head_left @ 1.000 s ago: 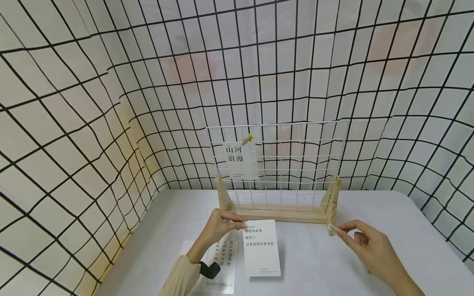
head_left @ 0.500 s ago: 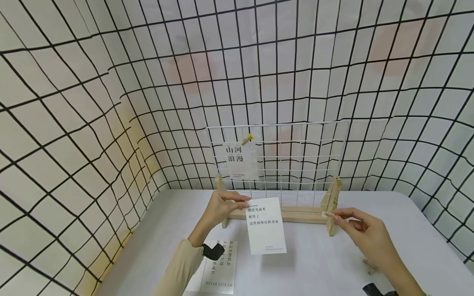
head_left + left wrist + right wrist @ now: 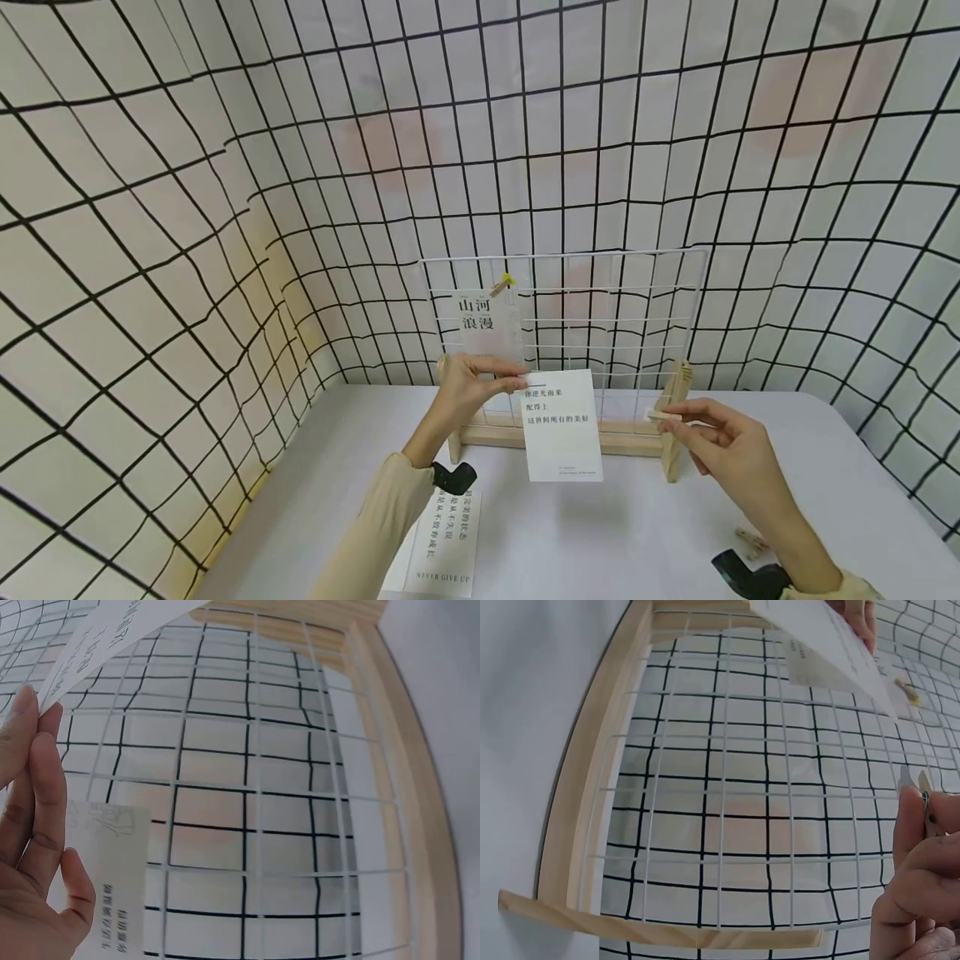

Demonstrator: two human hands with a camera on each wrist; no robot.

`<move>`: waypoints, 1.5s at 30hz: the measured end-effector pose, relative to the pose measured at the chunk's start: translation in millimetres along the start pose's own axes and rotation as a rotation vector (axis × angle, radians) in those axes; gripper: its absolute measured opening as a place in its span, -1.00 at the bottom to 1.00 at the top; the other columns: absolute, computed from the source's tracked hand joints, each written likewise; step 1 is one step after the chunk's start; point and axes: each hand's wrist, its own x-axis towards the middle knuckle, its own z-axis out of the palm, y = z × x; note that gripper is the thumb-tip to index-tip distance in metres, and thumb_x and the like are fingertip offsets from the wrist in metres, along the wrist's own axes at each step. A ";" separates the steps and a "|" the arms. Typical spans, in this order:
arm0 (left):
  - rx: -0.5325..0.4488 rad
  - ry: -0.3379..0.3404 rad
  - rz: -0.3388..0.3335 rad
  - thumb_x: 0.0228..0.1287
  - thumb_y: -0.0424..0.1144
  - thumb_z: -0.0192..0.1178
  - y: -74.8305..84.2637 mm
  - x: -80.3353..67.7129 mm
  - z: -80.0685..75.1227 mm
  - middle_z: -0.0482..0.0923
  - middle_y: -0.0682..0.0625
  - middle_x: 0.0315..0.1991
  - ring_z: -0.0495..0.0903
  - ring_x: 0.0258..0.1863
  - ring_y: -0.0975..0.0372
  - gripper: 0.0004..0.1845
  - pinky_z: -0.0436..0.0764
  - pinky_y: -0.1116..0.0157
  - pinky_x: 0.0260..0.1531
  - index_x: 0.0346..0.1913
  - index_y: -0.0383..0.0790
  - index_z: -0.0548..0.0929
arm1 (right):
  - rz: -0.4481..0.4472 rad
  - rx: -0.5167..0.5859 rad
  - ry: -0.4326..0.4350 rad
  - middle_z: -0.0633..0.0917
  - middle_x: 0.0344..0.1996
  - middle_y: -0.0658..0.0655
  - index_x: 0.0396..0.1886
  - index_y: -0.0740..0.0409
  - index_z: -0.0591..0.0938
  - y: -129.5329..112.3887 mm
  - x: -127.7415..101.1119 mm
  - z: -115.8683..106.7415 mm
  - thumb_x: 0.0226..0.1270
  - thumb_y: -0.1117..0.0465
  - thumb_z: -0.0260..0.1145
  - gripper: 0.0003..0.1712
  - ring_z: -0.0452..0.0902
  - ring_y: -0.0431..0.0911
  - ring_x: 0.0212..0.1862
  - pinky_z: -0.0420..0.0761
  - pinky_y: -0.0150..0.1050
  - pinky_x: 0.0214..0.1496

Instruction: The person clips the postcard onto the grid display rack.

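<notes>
My left hand (image 3: 480,383) pinches the top left corner of a white card (image 3: 562,425) printed with black text, holding it up in front of the white wire grid (image 3: 600,325) on its wooden stand (image 3: 558,436). In the left wrist view the left hand's fingers (image 3: 30,795) grip the card's edge (image 3: 112,637). My right hand (image 3: 712,437) pinches a small wooden clothespin (image 3: 663,413) near the stand's right post. The clothespin (image 3: 928,799) shows between the fingertips in the right wrist view. Another card (image 3: 483,325) hangs on the grid from a yellow-tipped clip (image 3: 502,284).
A printed card (image 3: 446,542) lies flat on the white table (image 3: 637,533) near my left forearm. A spare wooden clothespin (image 3: 752,542) lies on the table by my right wrist. Black-gridded white walls (image 3: 150,250) close in on the left and back.
My left hand has lifted the card off the table and carried it up and right, in front of the grid. My right hand rose slightly with the clothespin.
</notes>
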 end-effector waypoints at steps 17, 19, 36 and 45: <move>0.017 -0.024 0.147 0.17 -0.43 0.48 26.9 33.8 9.5 0.81 -0.26 -0.16 0.74 -0.21 0.36 -0.80 0.75 0.33 -0.13 -0.14 -0.39 0.83 | -0.011 0.340 -0.057 0.85 -0.15 -0.06 -0.12 0.36 0.62 10.7 6.4 -11.0 0.51 0.42 0.25 -0.93 0.53 -0.18 -0.60 0.46 -0.29 -0.68; 0.026 -0.018 0.149 0.18 -0.43 0.48 29.6 36.9 11.3 0.81 -0.25 -0.16 0.73 -0.23 0.34 -0.81 0.75 0.30 -0.10 -0.13 -0.38 0.83 | -0.013 0.347 -0.044 0.84 -0.28 -0.05 -0.13 0.35 0.63 11.5 7.0 -10.8 0.51 0.42 0.25 -0.94 0.49 -0.20 -0.62 0.44 -0.27 -0.68; 0.100 0.060 0.184 0.22 -0.39 0.46 46.6 54.3 19.7 0.77 -0.21 -0.37 0.70 -0.42 0.17 -0.84 0.55 0.43 -0.32 -0.14 -0.32 0.84 | 0.089 0.246 -0.061 0.60 -0.57 -0.10 0.01 0.27 0.57 18.5 9.4 -11.5 0.62 0.16 0.20 -0.76 0.41 -0.23 -0.61 0.41 -0.24 -0.62; 0.190 0.105 0.247 0.17 -0.40 0.49 62.0 67.7 19.7 0.83 -0.17 -0.29 0.78 -0.45 0.30 -0.81 0.13 0.10 0.63 -0.14 -0.31 0.84 | 0.083 0.198 -0.160 0.82 -0.33 -0.07 0.04 0.35 0.45 27.5 8.4 -11.5 0.68 0.12 0.08 -0.68 0.54 -0.18 -0.61 0.54 -0.27 -0.62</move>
